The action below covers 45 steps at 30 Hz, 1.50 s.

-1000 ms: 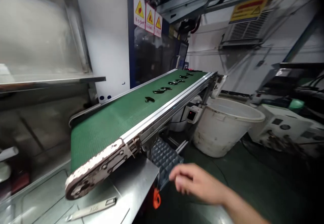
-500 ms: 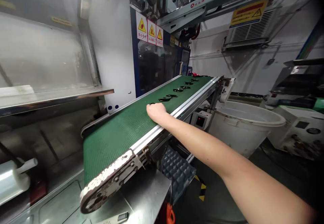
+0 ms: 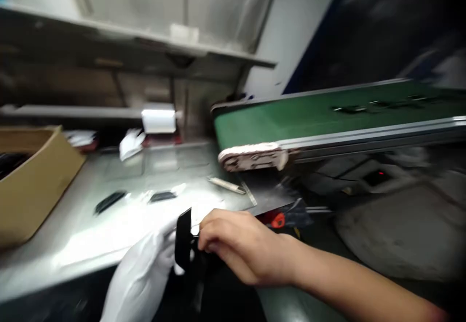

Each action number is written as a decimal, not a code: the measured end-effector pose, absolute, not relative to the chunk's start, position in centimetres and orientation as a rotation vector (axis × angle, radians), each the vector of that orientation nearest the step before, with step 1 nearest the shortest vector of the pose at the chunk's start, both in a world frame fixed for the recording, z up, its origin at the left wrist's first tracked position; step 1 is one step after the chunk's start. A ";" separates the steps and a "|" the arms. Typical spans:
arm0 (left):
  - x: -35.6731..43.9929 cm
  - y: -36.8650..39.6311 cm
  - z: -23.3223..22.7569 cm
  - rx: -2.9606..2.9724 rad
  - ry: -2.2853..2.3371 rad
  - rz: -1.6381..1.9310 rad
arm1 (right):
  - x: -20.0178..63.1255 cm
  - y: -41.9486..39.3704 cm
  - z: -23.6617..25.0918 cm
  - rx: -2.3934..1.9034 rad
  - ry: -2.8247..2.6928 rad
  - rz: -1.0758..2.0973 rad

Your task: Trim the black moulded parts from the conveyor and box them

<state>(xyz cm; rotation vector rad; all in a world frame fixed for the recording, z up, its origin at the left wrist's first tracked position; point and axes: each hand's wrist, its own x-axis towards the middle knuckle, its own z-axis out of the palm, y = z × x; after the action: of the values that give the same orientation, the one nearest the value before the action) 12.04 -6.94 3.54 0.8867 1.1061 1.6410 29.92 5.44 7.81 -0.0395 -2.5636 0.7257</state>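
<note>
My left hand (image 3: 141, 273), in a white glove, is closed around a glossy black plastic part (image 3: 183, 239) held upright near the table's front edge. Bare, my right hand (image 3: 251, 247) pinches at the right side of the same part, where a thin dark piece shows between the fingertips; motion blur hides its exact shape. Two similar dark parts, one on the left (image 3: 110, 201) and one nearer the middle (image 3: 162, 196), lie flat on the shiny metal table (image 3: 124, 234) beyond my hands.
A green conveyor belt (image 3: 276, 123) slopes in from the right, carrying several black parts (image 3: 349, 109). An open cardboard box (image 3: 47, 181) stands on the left. Behind are a white roll (image 3: 159, 120) and a crumpled white item (image 3: 131, 143). An orange-handled thing (image 3: 278, 220) sits below the belt end.
The view has swung left and down to the table. My right hand has moved from the belt to the black part at the table's edge. My gloved left hand has come into view.
</note>
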 end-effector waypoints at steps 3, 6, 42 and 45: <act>12.2 -10.4 -0.4 0.521 0.976 1.636 | 28.6 2.7 4.5 -0.137 -2.483 1.262; 12.6 -12.4 -3.2 0.339 0.702 1.587 | 28.0 1.3 1.4 -0.237 -2.443 1.489; 14.6 -13.7 -6.6 0.150 0.639 1.506 | 30.5 -0.6 -3.7 -0.261 -2.350 0.830; 15.1 -13.7 -6.6 0.148 0.587 1.497 | 30.7 -1.0 -3.9 -0.242 -2.328 0.737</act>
<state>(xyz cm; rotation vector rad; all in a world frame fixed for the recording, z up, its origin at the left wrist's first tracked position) 15.08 -13.68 -6.62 0.1482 0.5872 1.4974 30.74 -1.02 -3.86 -0.2417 -2.3282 0.7371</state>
